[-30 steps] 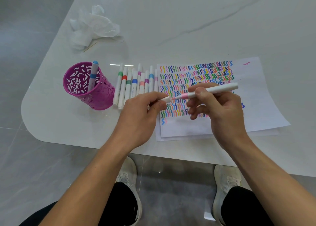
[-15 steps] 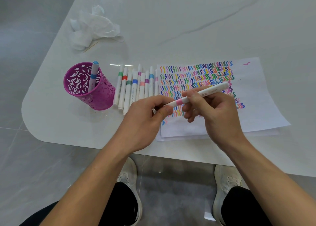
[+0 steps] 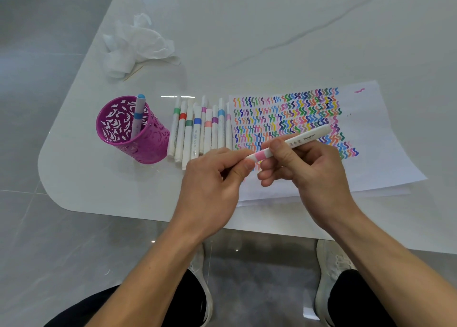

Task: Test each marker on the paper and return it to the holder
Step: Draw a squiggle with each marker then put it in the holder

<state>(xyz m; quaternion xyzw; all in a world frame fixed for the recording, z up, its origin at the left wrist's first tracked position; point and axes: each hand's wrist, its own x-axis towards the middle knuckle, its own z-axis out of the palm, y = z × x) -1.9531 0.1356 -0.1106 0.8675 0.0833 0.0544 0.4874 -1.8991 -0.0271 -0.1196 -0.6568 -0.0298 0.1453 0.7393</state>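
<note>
Though in right hand (image 3: 314, 173), pink marker (image 3: 304, 137), one end unseen behind left hand (image 3: 212, 185).

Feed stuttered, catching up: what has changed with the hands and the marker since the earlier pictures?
The pink marker has dropped slightly toward the person and tilted steeper; its cap, partly off before, now looks pushed on. The left hand pinches the cap end and the right hand holds the barrel, as before. The holder, the blue marker in it, the row of markers and the paper have not moved.
</note>
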